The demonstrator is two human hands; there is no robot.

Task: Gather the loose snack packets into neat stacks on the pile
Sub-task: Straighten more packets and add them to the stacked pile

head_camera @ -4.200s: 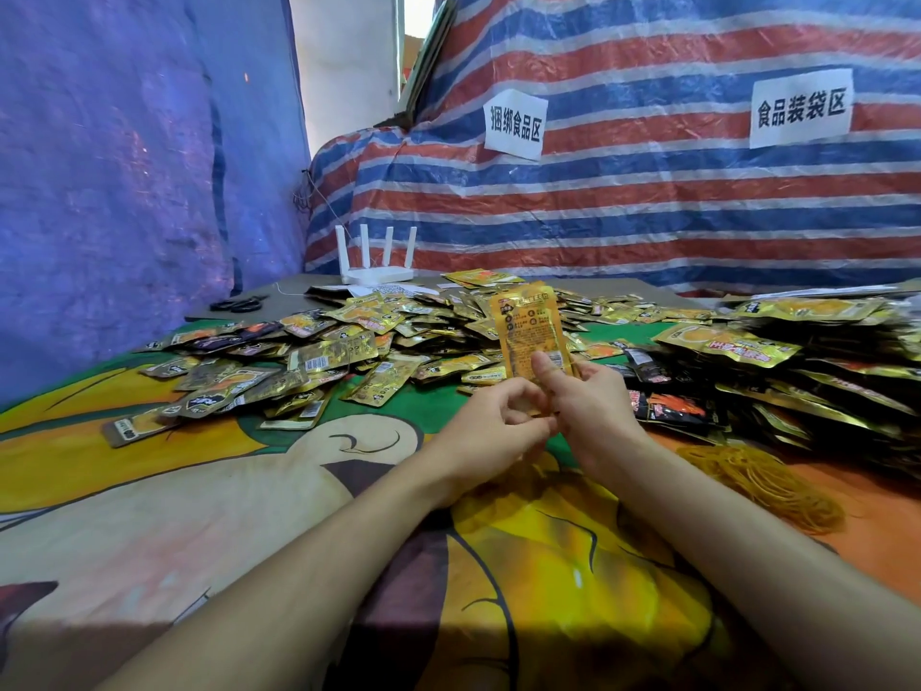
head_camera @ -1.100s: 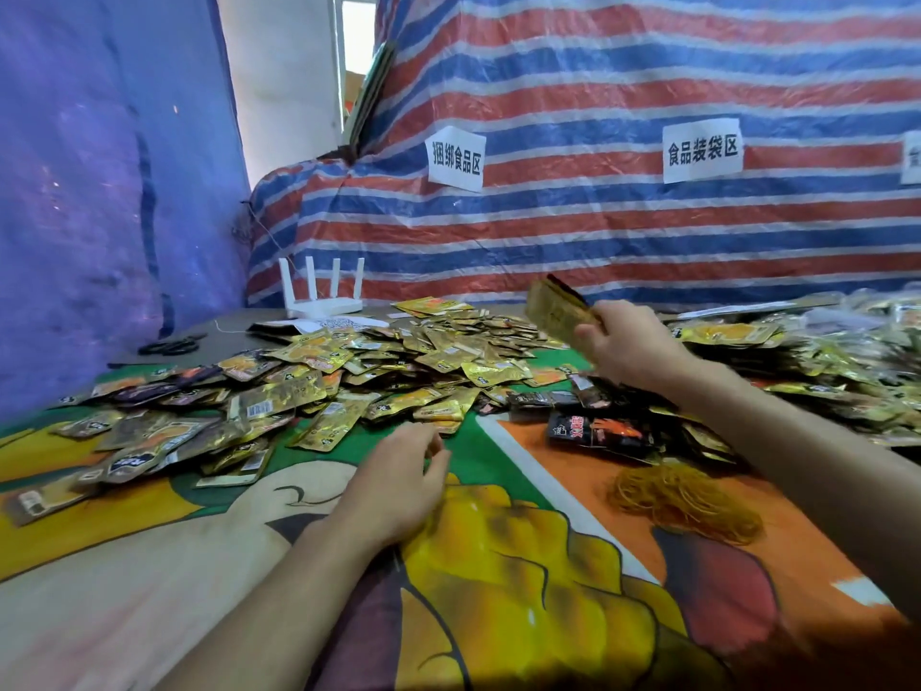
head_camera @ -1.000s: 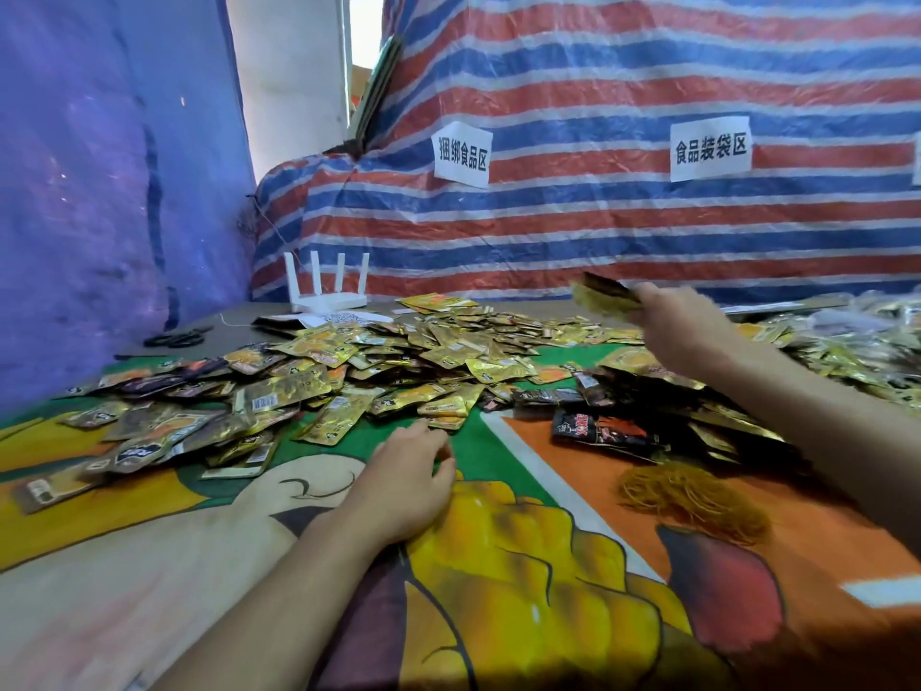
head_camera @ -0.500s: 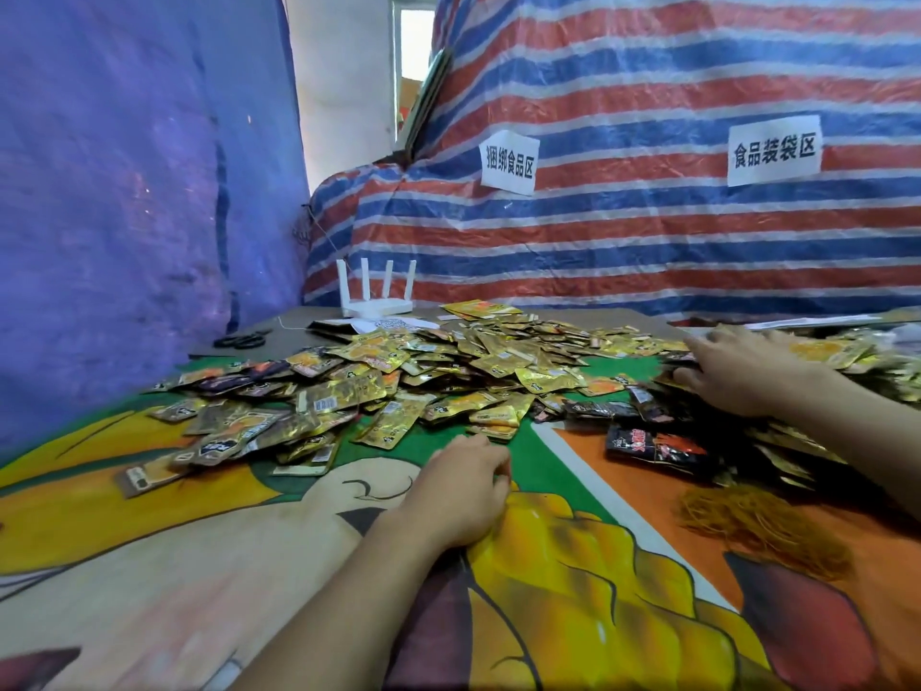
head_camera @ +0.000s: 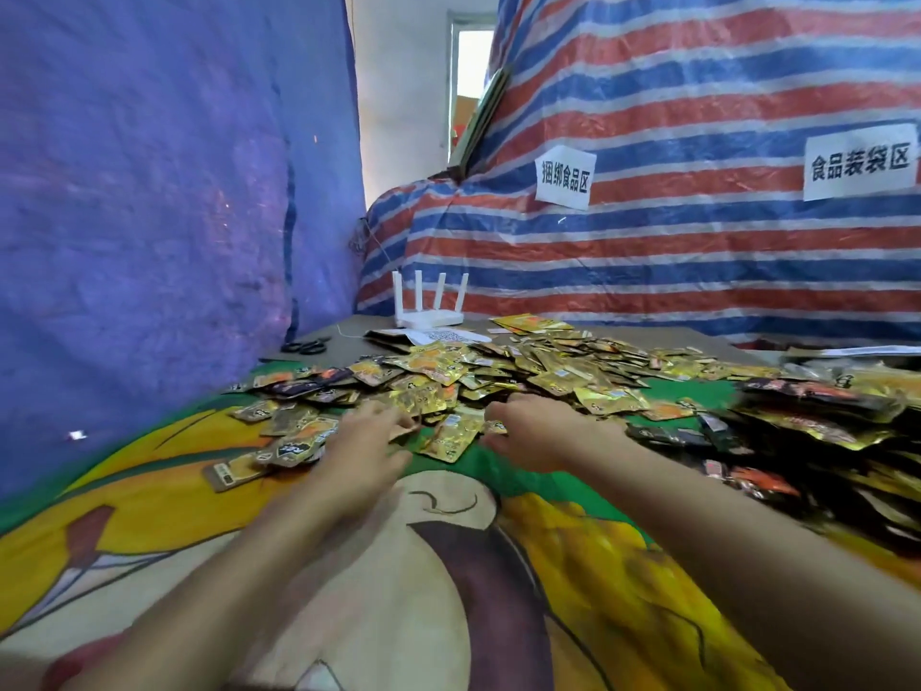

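Cartoon-print surface (head_camera: 448, 591) carries loose snack packets (head_camera: 498, 371) scattered mid-field, with the stacked pile (head_camera: 822, 426) at right. Left hand (head_camera: 369, 441) has spread fingers and holds nothing; right hand (head_camera: 533, 431) has bent fingers, grip unclear in the blur. Both flank a gold packet (head_camera: 453, 436), probably to scoop it up.
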